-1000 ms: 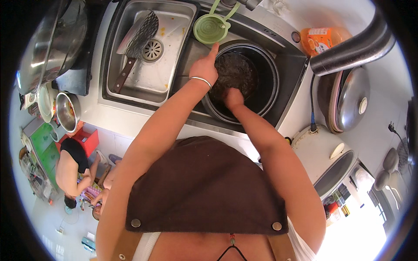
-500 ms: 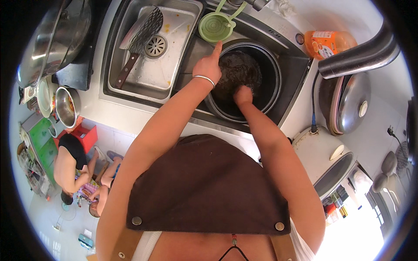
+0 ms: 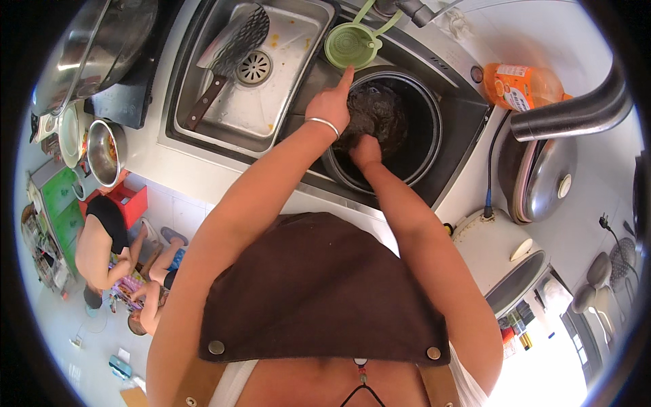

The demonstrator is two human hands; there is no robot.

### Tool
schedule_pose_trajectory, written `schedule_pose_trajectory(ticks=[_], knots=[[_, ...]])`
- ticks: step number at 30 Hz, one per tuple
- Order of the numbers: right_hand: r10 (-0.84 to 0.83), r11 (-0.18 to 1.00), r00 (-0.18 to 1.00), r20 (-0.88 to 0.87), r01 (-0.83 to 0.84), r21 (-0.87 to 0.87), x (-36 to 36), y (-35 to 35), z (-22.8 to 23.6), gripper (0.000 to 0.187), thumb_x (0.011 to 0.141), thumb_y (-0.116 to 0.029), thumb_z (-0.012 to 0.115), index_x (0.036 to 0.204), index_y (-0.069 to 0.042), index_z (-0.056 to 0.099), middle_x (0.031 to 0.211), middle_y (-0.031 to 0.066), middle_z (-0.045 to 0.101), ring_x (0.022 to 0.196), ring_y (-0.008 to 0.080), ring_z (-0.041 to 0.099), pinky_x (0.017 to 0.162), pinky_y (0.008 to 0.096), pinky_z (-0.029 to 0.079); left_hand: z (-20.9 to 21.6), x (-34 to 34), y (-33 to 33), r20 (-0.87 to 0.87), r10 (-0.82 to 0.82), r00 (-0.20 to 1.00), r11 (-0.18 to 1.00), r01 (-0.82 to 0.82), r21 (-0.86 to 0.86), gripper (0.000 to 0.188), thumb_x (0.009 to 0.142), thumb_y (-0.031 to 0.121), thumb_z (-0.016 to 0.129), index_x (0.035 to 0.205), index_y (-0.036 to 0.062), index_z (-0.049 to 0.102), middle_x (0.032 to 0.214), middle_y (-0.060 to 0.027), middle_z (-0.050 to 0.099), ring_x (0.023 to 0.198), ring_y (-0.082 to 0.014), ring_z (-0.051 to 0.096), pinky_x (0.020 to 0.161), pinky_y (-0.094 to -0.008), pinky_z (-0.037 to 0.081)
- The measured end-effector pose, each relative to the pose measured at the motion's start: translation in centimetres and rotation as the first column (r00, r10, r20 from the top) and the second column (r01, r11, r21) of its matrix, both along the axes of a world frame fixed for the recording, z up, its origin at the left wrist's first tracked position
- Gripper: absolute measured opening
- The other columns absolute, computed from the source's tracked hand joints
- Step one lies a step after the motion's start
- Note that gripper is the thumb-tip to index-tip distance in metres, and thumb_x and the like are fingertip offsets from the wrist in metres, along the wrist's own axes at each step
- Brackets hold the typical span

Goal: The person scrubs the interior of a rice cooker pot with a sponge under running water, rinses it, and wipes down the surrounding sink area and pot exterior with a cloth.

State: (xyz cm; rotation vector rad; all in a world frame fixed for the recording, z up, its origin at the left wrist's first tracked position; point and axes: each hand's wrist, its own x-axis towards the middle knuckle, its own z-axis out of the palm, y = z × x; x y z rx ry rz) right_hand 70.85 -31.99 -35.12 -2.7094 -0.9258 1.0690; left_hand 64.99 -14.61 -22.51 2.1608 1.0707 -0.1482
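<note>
A round black pot point(image 3: 434, 129) stands in the right sink basin, with dark water and a dark brown wet mass point(image 3: 386, 112) in it. My left hand point(image 3: 330, 107), a bangle on its wrist, grips the pot's left rim; the index finger lies stretched along the edge and the other fingers are partly hidden. My right hand point(image 3: 367, 150) reaches down into the pot at the near left of the dark mass. Its fingers are out of sight in the water. Just beyond my left fingertip sits a light green plastic strainer point(image 3: 352, 46).
In the left basin point(image 3: 271, 112) lies a cleaver point(image 3: 207, 102) with a wooden handle. An orange bottle point(image 3: 519, 85) and leaning pot lids point(image 3: 546, 180) stand to the right, near a white cooker point(image 3: 498, 247). A steel bowl point(image 3: 105, 152) is at left; two people sit beyond.
My right hand has moved left within the pot, toward my left hand. The dark mass and water have shifted. My left hand stays on the rim; the whole view has shifted slightly.
</note>
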Motion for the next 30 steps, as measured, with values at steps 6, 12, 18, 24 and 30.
schedule_pose_trajectory(ticks=[6, 12, 18, 24, 30], knots=[[-0.081, 0.996, 0.996, 0.035, 0.083, -0.034, 2.1, -1.3, 0.1, 0.011, 0.065, -0.007, 0.061, 0.073, 0.0, 0.065, 0.08, 0.0237, 0.062, 0.08, 0.0389, 0.061, 0.074, 0.0439, 0.05, -0.2, -0.1, -0.2, 0.016, 0.014, 1.0, 1.0, -0.014, -0.006, 0.081, 0.075, 0.003, 0.055, 0.143, 0.0249, 0.017, 0.08, -0.0238, 0.061, 0.074, -0.0387, 0.06, 0.068, -0.0476, 0.048], [0.018, 0.994, 0.999, -0.048, -0.023, -0.105, 2.7, -0.9, 1.5, 0.02, 0.065, -0.009, 0.066, 0.083, 0.0, 0.067, 0.088, 0.0235, 0.063, 0.086, 0.0378, 0.062, 0.076, 0.0433, 0.051, -0.6, -0.6, -0.5, -0.005, 0.039, 0.999, 0.997, -0.039, -0.064, 0.082, 0.074, 0.004, 0.055, 0.143, 0.0242, 0.016, 0.078, -0.0226, 0.06, 0.072, -0.0387, 0.06, 0.067, -0.0477, 0.048], [-0.024, 0.992, 1.0, -0.004, 0.023, -0.12, 1.4, -0.8, 0.1, 0.017, 0.065, -0.008, 0.066, 0.081, -0.001, 0.066, 0.089, 0.0227, 0.063, 0.087, 0.0368, 0.062, 0.078, 0.0426, 0.051, -1.5, 0.0, -0.5, 0.032, 0.029, 0.999, 1.0, -0.029, -0.008, 0.082, 0.075, 0.003, 0.055, 0.144, 0.0253, 0.015, 0.078, -0.0231, 0.06, 0.072, -0.039, 0.06, 0.067, -0.0478, 0.048], [-0.009, 0.997, 0.999, 0.04, 0.012, -0.079, 4.9, -2.9, 0.9, 0.012, 0.064, -0.004, 0.061, 0.074, -0.001, 0.065, 0.081, 0.0219, 0.063, 0.08, 0.0387, 0.061, 0.073, 0.0454, 0.05, -0.3, -0.4, -0.3, -0.069, -0.007, 0.998, 0.989, -0.004, -0.146, 0.085, 0.075, 0.002, 0.056, 0.144, 0.0256, 0.012, 0.089, -0.0226, 0.06, 0.082, -0.0359, 0.061, 0.073, -0.0448, 0.049], [0.098, 0.994, 0.995, 0.021, -0.096, -0.054, 1.2, -1.3, -0.7, 0.014, 0.065, -0.005, 0.061, 0.078, -0.003, 0.066, 0.084, 0.0223, 0.063, 0.082, 0.0389, 0.061, 0.076, 0.0459, 0.049, -1.3, 0.0, -0.2, 0.023, 0.011, 1.0, 0.999, -0.01, -0.051, 0.084, 0.075, 0.003, 0.055, 0.144, 0.0262, 0.014, 0.084, -0.0236, 0.059, 0.075, -0.0376, 0.06, 0.068, -0.0466, 0.048]])
